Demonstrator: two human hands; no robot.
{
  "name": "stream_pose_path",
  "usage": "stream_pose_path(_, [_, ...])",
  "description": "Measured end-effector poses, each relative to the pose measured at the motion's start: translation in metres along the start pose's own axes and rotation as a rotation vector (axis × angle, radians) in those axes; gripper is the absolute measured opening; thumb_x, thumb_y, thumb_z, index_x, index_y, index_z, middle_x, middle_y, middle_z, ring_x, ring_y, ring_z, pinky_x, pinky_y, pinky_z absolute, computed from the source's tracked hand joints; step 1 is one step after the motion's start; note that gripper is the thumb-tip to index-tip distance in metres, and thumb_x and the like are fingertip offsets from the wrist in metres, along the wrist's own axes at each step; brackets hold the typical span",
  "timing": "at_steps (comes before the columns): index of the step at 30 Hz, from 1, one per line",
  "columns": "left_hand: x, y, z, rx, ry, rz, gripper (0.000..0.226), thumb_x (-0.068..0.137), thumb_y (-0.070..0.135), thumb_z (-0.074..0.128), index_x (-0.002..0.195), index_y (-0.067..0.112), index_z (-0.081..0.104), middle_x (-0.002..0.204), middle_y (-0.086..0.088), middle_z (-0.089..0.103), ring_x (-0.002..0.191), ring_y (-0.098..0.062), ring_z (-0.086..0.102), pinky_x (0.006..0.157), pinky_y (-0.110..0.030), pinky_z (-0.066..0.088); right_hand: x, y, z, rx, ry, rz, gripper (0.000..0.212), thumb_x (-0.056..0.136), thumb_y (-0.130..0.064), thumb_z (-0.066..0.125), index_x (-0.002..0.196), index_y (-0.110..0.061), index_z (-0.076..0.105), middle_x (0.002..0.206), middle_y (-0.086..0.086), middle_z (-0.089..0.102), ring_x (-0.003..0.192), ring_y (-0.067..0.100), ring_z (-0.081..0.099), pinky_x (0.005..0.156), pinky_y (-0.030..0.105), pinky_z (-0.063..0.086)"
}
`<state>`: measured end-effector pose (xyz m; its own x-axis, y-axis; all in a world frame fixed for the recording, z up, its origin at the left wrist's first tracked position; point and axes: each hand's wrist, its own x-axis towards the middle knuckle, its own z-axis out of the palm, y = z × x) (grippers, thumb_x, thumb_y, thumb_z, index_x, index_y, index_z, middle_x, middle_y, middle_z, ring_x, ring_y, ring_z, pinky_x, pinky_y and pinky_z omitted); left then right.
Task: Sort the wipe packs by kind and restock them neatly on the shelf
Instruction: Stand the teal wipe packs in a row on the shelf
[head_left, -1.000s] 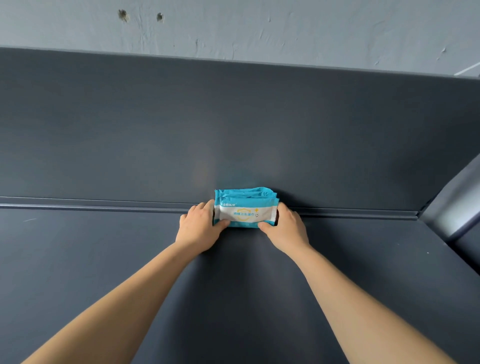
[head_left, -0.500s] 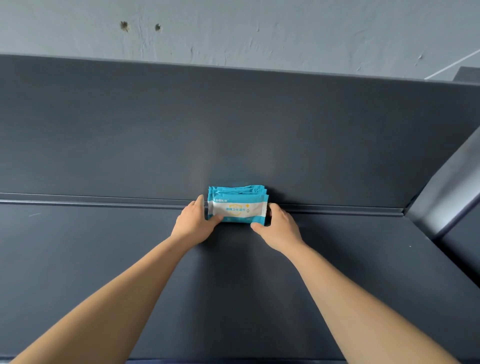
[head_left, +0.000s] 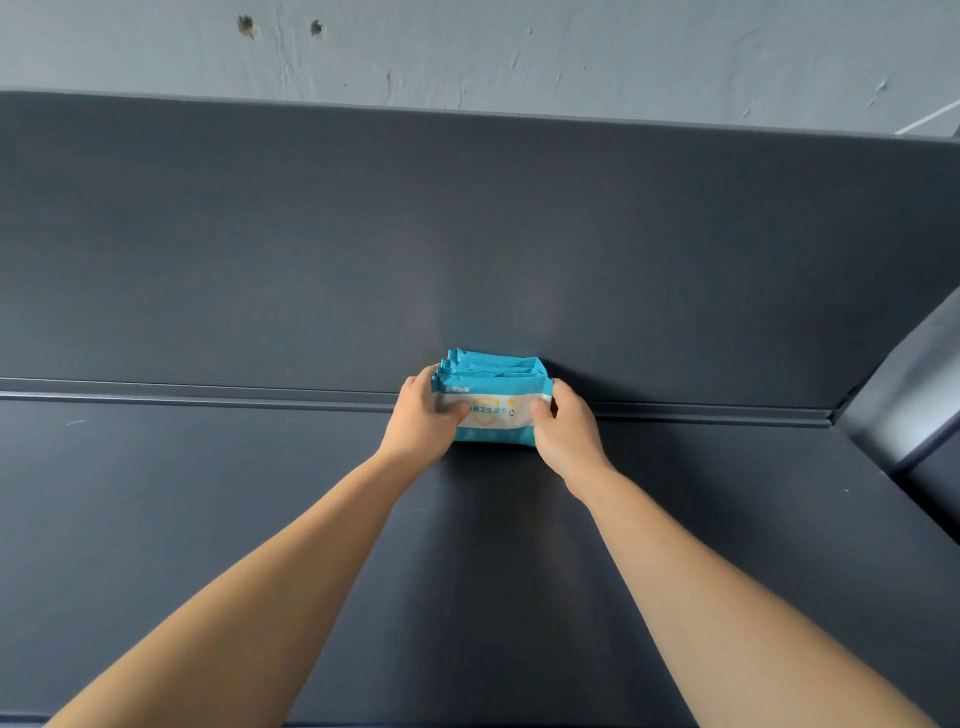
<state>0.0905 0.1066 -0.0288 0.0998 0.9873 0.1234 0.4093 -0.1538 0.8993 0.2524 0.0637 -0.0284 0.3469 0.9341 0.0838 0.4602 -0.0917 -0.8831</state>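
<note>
A pale grey plaster wall (head_left: 571, 52), scuffed, bears two small holes (head_left: 247, 25) and perhaps a thin white cable (head_left: 930, 122).

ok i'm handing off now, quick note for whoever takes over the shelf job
Left hand grips the left end of the blue wipe packs, right hand the right end.
The packs stand bunched on the shelf, by its back panel.
Done: this bunch is placed.
Left: square it, let go; no other packs in view.

Dark grey shelf (head_left: 208, 545) — row of blue wipe packs (head_left: 493, 418) on edge, at back panel (head_left: 363, 260), approx. centre.
</note>
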Motion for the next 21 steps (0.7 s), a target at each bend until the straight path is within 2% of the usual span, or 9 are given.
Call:
stream_pose_path(3, [-0.003,-0.007,-0.001,-0.034,-0.013,0.002,0.041,0.091,0.016,0.061,0.13,0.023,0.049,0.122,0.006,0.047,0.108,-0.012,0.052,0.098,-0.033,0.043,-0.001,0.005,0.001,-0.012,0.042,-0.037,0.015,0.096,-0.015,0.041,0.096,-0.015,0.056,0.092,-0.004,0.062,0.084,0.017,0.057,0.071,0.035,0.048])
stream_pose_path(6, [-0.001,-0.018,-0.005,0.066,-0.055,-0.008,0.033,0.089,0.027,0.062,0.121,0.025,0.053,0.122,0.003,0.056,0.106,-0.014,0.056,0.096,-0.038,0.046,-0.001,0.009,0.005,-0.095,0.024,-0.018,0.014,0.096,-0.017,0.041,0.093,-0.013,0.054,0.09,0.0,0.062,0.083,0.023,0.059,0.071,0.044,0.051])
stream_pose_path(8, [-0.001,-0.02,-0.009,0.074,-0.115,-0.014,0.03,0.086,0.03,0.066,0.114,0.027,0.054,0.118,0.004,0.06,0.104,-0.014,0.059,0.094,-0.039,0.048,0.0,0.008,0.006,-0.147,0.03,0.002,0.015,0.097,-0.019,0.041,0.092,-0.01,0.052,0.089,0.003,0.061,0.081,0.024,0.057,0.069,0.042,0.049])
stream_pose_path(10, [-0.001,-0.02,-0.013,0.092,-0.204,0.014,0.046,0.074,0.035,0.073,0.114,0.031,0.051,0.117,0.01,0.062,0.107,-0.013,0.059,0.096,-0.041,0.048,0.001,0.008,0.005,-0.18,0.026,0.011,0.014,0.097,-0.021,0.042,0.094,-0.01,0.051,0.091,0.002,0.061,0.084,0.024,0.058,0.072,0.043,0.05])
stream_pose_path(12, [0.001,-0.022,-0.015,0.244,-0.229,0.034,0.066,0.061,0.046,0.07,0.121,0.033,0.046,0.12,0.012,0.06,0.113,-0.016,0.055,0.098,-0.045,0.044,0.001,0.008,0.004,-0.184,-0.003,0.021,0.014,0.095,-0.026,0.047,0.097,-0.013,0.051,0.095,-0.002,0.061,0.088,0.021,0.059,0.077,0.044,0.053])
stream_pose_path(16, [0.0,-0.021,-0.014,0.482,-0.092,0.081,0.051,0.078,0.037,0.071,0.122,0.027,0.046,0.12,0.009,0.059,0.116,-0.019,0.049,0.096,-0.043,0.038,-0.001,0.009,0.002,-0.263,-0.039,0.01,0.026,0.091,-0.039,0.055,0.103,-0.017,0.05,0.105,-0.004,0.06,0.099,0.019,0.056,0.082,0.039,0.05])
stream_pose_path(21, [-0.009,-0.022,-0.015,0.536,-0.091,0.125,0.047,0.082,0.043,0.066,0.121,0.029,0.044,0.118,0.012,0.058,0.116,-0.019,0.048,0.086,-0.036,0.032,-0.004,0.011,0.0,-0.396,-0.021,0.005,0.032,0.09,-0.045,0.057,0.103,-0.017,0.049,0.105,-0.001,0.058,0.101,0.019,0.053,0.079,0.04,0.051])
